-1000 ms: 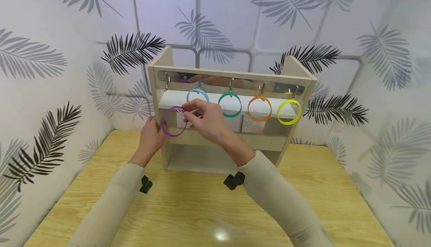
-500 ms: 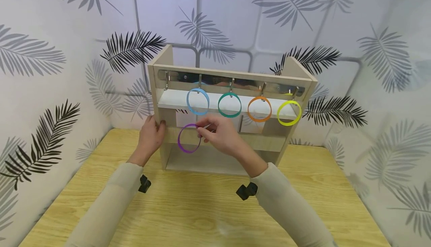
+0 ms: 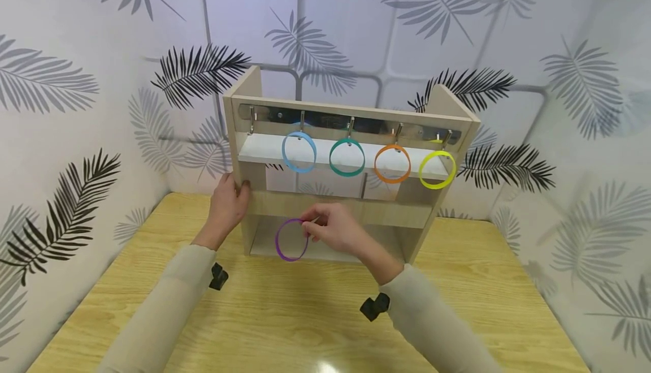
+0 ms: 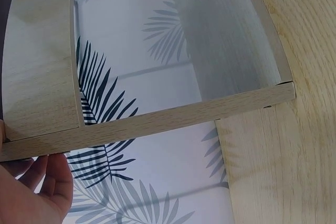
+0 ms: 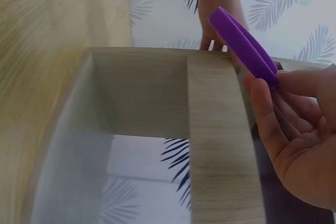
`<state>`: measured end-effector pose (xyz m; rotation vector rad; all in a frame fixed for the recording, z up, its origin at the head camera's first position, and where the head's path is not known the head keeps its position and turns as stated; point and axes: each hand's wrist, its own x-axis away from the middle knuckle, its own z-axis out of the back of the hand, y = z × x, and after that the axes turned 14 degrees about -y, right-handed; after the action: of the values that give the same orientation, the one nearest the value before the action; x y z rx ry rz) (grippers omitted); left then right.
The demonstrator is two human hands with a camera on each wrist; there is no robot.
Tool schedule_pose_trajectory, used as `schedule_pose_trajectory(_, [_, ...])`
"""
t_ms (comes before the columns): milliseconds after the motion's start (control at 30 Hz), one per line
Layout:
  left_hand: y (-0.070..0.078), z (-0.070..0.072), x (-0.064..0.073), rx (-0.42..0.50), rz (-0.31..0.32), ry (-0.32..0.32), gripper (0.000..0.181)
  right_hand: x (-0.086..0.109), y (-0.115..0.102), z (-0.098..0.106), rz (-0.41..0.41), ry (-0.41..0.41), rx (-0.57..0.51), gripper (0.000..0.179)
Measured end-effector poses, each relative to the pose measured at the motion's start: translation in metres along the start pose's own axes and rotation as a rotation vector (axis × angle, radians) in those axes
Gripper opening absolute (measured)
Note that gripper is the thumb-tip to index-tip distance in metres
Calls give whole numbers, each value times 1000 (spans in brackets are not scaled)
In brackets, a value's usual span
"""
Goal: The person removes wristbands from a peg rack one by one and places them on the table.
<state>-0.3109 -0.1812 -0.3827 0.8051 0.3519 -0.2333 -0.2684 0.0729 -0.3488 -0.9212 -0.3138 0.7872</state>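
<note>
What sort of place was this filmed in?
Probably an indoor corner set up for recording: leaf-print walls stand behind and on both sides of a wood-look table, which bears a rack with four rings hanging from its hooks.

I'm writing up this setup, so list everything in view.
rack: 1, pale wood, on the table
table: 1, yellowish wood, under rack
patterned walls: 3, white with dark leaves, behind and beside rack
hooks: 5, silver, rack's upper front
hung rings: 4, light blue, teal, orange, yellow, hooks two to five from left
purple ring: 1, purple, before rack
devices: 2, black, by wrists
sleeves: 2, cream, on forearms
left hand: 1, bare, gripping rack's side
right hand: 1, bare, pinching purple ring
</note>
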Motion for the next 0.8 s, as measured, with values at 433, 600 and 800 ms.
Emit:
schedule_pose_trajectory(433, [0,0,-1,7,9,-16,42,2,35,-25,-41,-73,-58,11])
schedule_pose_trajectory(600, [0,0,0,5,8,-8,41,1,49,-33,-45,-91,-77,11])
schedule_pose_trajectory(800, [0,0,0,5,-2,-6,42,-1,62,-41,-58,-101,-106,10])
